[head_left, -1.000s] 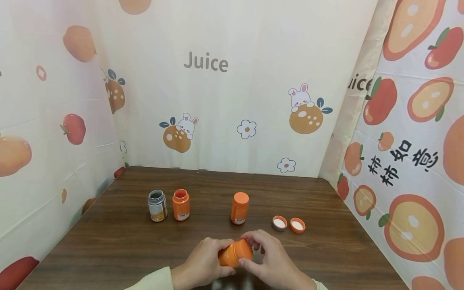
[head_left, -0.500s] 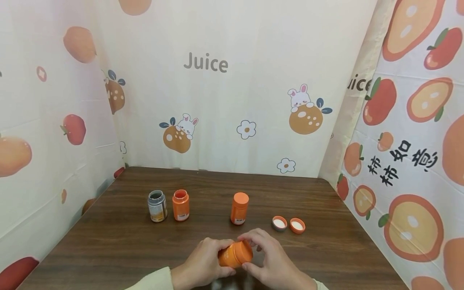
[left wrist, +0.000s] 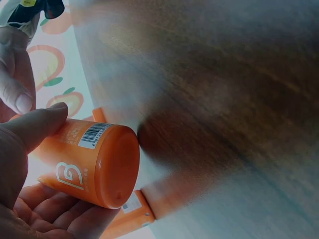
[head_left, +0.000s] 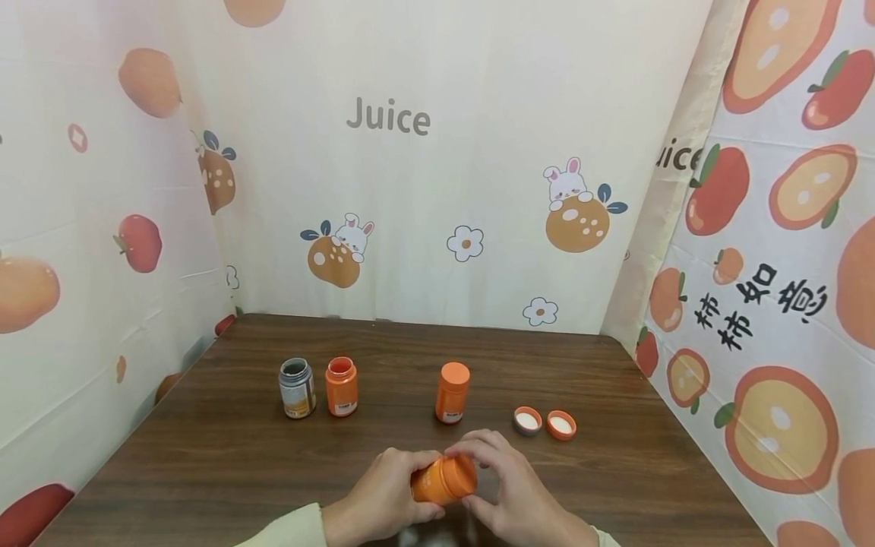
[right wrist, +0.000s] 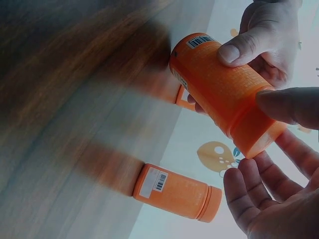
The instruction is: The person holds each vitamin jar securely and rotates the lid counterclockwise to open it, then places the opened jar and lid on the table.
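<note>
An orange bottle (head_left: pixel 434 482) with its cap on lies tilted between my hands, near the front of the table. My left hand (head_left: pixel 386 494) grips the body, thumb on one side and fingers under the other. Its base with a barcode faces the camera in the left wrist view. At the bottle's other end, my right hand (head_left: pixel 509 486) has its thumb and fingertips on the ridged orange cap (right wrist: pixel 256 132). The right wrist view shows the thumb (right wrist: pixel 289 105) pressing one side of the cap, with fingers round the far side.
A capped orange bottle (head_left: pixel 453 393) stands beyond my hands. Back left are an uncapped grey bottle (head_left: pixel 297 389) and an uncapped orange bottle (head_left: pixel 342 387). Two caps, one grey-sided (head_left: pixel 527 421) and one orange (head_left: pixel 561 425), lie upturned at right on the dark wooden table (head_left: pixel 205 471).
My right thumb and fingers have shifted a little round the cap, the fingers moving slightly left over its top. My left hand holds the bottle nearly still.
</note>
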{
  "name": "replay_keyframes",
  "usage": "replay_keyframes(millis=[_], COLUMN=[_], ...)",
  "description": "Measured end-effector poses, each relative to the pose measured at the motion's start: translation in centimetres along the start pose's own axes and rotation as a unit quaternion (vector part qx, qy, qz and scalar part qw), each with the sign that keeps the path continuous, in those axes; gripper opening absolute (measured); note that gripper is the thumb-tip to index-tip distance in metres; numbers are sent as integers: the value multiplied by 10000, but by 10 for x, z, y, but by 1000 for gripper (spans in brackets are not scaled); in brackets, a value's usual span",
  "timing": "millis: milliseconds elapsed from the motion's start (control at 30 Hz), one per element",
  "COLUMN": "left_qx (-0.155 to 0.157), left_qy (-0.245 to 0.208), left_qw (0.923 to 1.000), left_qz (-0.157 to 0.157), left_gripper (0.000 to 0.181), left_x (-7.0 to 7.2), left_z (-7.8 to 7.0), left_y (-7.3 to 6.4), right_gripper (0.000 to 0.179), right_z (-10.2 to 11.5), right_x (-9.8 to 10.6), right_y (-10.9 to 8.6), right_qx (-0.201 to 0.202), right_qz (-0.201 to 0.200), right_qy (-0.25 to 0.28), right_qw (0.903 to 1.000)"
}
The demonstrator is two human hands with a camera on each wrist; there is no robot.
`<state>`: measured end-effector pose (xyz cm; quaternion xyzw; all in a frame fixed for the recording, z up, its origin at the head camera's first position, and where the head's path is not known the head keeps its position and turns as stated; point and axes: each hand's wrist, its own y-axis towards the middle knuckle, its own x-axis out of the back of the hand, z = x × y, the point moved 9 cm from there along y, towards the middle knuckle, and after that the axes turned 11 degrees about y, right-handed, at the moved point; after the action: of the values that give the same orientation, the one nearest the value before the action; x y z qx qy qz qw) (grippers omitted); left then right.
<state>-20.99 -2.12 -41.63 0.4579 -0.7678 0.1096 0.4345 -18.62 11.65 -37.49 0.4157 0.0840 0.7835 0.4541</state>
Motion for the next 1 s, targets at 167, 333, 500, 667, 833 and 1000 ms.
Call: replay_keyframes(millis=[167,333,500,667,833,1000], left_qx=[11,78,187,228,240,181], left_qy=[-12,-103,-206,-263,-226,-215], left_qw=[10000,9999,9995,9992,9993,9995], left_qz=[4,64,147,191,186,146], left_gripper=[44,41,39,38,38,37], left_x=[0,-1,-2,-4,-3,-3], left_z=[0,1,3,4,4,2], left_y=[0,0,1,2,2,2], right_gripper=[73,61,46,38,33,32], right_z=[-1,-5,-11,-19,-21,-21], right_x=[0,0,4,7,7,6], right_y=[0,-1,-1,-2,-3,-1], right_qx=[-90,-345,-724,-1187,-1418,-1494], right_qz=[-12,-102,-442,-723,-816,-761], right_qy=[9,114,72,-54,-75,-27], right_qw=[10000,9993,9964,9903,9865,9859])
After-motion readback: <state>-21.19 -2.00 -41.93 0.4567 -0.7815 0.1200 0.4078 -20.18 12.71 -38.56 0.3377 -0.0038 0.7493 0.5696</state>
